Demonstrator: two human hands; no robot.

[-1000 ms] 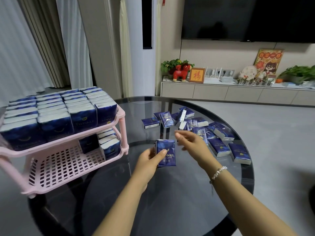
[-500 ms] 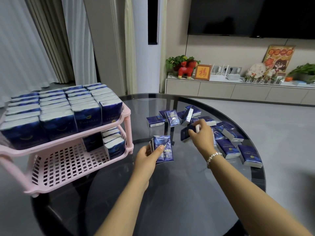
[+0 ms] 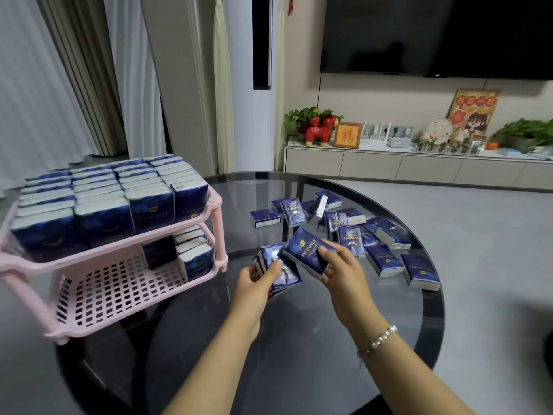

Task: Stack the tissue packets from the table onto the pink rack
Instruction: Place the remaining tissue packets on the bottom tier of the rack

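Observation:
My left hand (image 3: 254, 280) grips a small stack of blue tissue packets (image 3: 281, 272) above the round glass table (image 3: 299, 354). My right hand (image 3: 344, 271) holds one more blue packet (image 3: 308, 250) tilted just over that stack. A loose pile of blue packets (image 3: 353, 232) lies on the table's far right side. The pink two-tier rack (image 3: 125, 250) stands at the left. Its top shelf is packed with upright packets (image 3: 98, 202). The lower shelf holds a few packets (image 3: 191, 250) at its right end.
The lower shelf's grid floor (image 3: 113, 289) is bare on its left and front. A low TV cabinet (image 3: 419, 166) with ornaments and plants runs along the far wall under a television (image 3: 434, 34). Curtains (image 3: 74, 76) hang behind the rack.
My right hand reached into the pile, picked up a packet and brought it back to the stack in my left hand. The view shifted slightly left.

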